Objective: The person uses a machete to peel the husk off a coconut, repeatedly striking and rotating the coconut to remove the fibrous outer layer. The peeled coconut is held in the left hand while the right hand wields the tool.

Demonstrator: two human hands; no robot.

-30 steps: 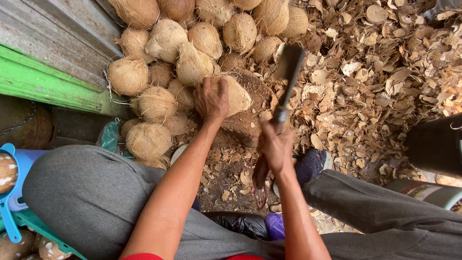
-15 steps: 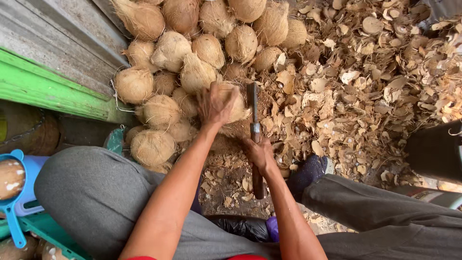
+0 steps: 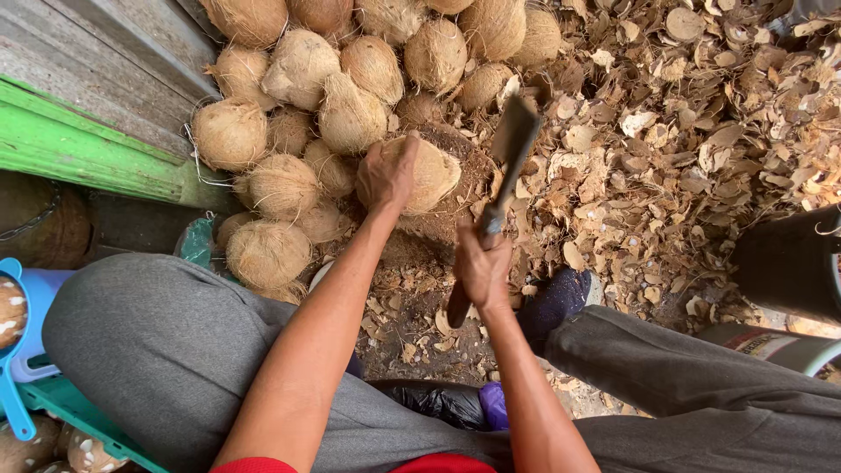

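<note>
Grey trousers (image 3: 158,350), red shirt hem (image 3: 438,463), bare forearms, dark shoe (image 3: 554,298)

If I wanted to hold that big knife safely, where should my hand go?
Probably on the dark handle end of the big knife, the way the right hand wraps it from below, near the person's body. The flat blade points up and away over the husk chips, so coming from the handle end keeps fingers off the edge and clear of the coconut under the left hand.
</note>
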